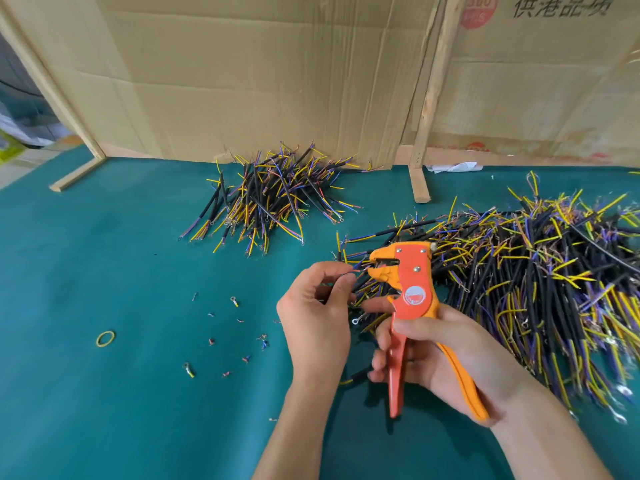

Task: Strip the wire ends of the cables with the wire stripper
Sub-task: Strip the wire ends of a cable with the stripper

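Fingers: left hand [313, 317] pinches thin cable [349, 270]; right hand [443, 355] grips orange stripper [414, 289] (plastic handles).

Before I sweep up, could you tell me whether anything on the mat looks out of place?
Yes: small offcuts and loose ring terminals lie scattered on the green mat left of the left hand, with a stray rubber band further left.

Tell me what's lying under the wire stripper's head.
Under the wire stripper head lies the near edge of the large cable pile, black cables with yellow and blue wires, on the green table. The cables directly beneath the tool are covered by it.
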